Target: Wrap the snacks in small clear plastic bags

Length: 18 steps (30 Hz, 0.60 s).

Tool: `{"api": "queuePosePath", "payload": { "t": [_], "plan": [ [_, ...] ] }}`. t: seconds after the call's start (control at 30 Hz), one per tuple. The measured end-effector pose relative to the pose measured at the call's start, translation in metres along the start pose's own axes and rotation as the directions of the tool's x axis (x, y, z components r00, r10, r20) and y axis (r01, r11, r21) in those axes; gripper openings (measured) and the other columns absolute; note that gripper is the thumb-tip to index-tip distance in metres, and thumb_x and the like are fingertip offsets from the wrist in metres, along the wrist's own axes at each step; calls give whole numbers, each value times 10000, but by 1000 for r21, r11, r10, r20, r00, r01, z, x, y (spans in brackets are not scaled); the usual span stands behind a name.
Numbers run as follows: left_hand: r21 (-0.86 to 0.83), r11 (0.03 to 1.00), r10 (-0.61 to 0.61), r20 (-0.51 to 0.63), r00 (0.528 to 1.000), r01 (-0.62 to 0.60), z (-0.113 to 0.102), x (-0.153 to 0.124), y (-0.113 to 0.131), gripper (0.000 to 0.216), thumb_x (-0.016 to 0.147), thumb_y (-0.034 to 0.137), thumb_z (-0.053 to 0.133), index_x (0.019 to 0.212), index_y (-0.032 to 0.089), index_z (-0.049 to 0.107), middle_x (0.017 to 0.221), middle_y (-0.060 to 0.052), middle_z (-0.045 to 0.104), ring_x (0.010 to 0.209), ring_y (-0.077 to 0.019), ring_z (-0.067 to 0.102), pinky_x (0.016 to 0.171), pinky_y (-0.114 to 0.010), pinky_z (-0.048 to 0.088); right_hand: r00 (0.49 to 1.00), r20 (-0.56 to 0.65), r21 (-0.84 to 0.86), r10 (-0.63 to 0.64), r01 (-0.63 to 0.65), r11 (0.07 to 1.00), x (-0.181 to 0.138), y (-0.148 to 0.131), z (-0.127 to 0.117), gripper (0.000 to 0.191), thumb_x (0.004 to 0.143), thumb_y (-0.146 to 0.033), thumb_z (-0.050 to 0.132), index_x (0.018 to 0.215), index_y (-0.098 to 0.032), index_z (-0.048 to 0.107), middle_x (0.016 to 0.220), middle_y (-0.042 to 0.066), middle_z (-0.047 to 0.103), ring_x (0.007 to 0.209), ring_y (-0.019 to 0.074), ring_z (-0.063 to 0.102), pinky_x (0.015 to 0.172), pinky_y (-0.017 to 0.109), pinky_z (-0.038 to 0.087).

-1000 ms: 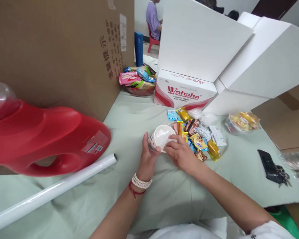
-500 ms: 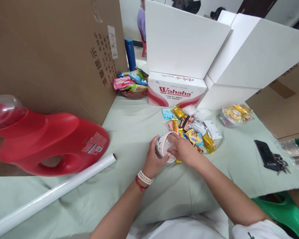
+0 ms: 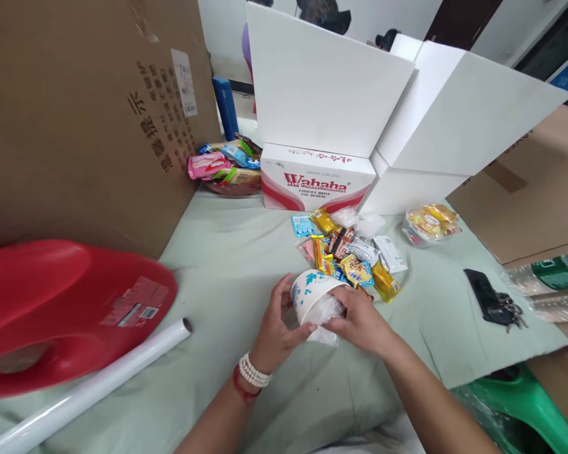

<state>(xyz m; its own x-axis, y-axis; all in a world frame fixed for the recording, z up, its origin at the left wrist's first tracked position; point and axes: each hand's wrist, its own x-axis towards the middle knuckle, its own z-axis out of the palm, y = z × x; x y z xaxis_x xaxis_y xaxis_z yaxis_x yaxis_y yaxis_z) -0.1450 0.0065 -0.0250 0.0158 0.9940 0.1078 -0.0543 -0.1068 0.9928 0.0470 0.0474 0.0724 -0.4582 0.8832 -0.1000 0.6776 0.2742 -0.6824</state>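
Observation:
A white paper cup with a blue-green leaf print is tipped on its side, its mouth turned toward me. My left hand is closed around its left side and bottom. At the mouth, my right hand pinches clear plastic film, which fills the opening and hangs partly below it. The right fingertips touch the cup's rim, some of them hidden behind it. Just beyond the cup lies a pile of wrapped snacks in yellow, brown, blue and silver packets.
A Wahaba-style red and white carton stands behind the snacks, beside white panels. A red jug and white tube lie left. Rightward are a snack tub, keys and bottles.
The cup has tipped over, so its printed side faces up. Plastic film now shows bulging from its mouth, with my right hand drawn back to the rim. The view has shifted right.

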Motion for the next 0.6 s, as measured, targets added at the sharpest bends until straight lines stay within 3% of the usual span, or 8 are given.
{"api": "queuePosePath", "payload": {
  "t": [0.1,0.2,0.33,0.43,0.5,0.6],
  "plan": [
    [-55,998,-27,13,1000,27,0,-3,1,1009,739,551,844,1551,258,321,1435,-148,514,1323,-330,540,1120,-485,447,996,93,59,-8,3,998,-7,-3,-16,234,753,-169,757,979,-188,696,919,27,702,815,188,602,743,275,432],
    [-65,996,-57,-14,998,56,2,-7,1,932,779,532,816,1537,262,345,1443,-149,525,1321,-327,547,1113,-480,452,977,212,10,-2,0,1000,-5,-11,-30,243,801,-207,734,1036,-191,674,995,42,711,852,199,620,750,285,429],
    [-143,988,-74,-93,993,60,6,-10,-1,863,815,554,768,1511,244,364,1456,-163,527,1321,-329,558,1084,-460,482,970,242,-88,13,9,996,-3,-26,-33,264,858,-256,691,1109,-196,637,1094,80,711,964,246,650,826,327,452],
    [-168,984,-101,-223,970,64,5,-7,3,813,790,616,755,1428,226,436,1394,-146,565,1274,-320,584,1067,-449,494,978,204,-135,42,-14,991,-11,-35,-20,311,909,-363,673,1165,-194,623,1144,113,706,1012,280,662,845,363,479],
    [-151,982,-157,-345,925,110,2,-2,6,736,792,646,733,1340,218,491,1335,-125,591,1233,-305,597,1044,-431,505,988,144,-137,46,-26,990,-21,-35,-11,364,905,-415,685,1182,-187,628,1123,122,714,974,287,676,805,371,500],
    [-180,966,-252,-477,842,187,-4,6,7,644,825,667,682,1264,221,526,1282,-98,604,1192,-283,597,991,-396,518,997,-74,30,30,-28,999,-28,-16,-15,392,861,-463,734,1142,-201,656,975,74,732,814,230,675,695,320,514]
  ]
}}
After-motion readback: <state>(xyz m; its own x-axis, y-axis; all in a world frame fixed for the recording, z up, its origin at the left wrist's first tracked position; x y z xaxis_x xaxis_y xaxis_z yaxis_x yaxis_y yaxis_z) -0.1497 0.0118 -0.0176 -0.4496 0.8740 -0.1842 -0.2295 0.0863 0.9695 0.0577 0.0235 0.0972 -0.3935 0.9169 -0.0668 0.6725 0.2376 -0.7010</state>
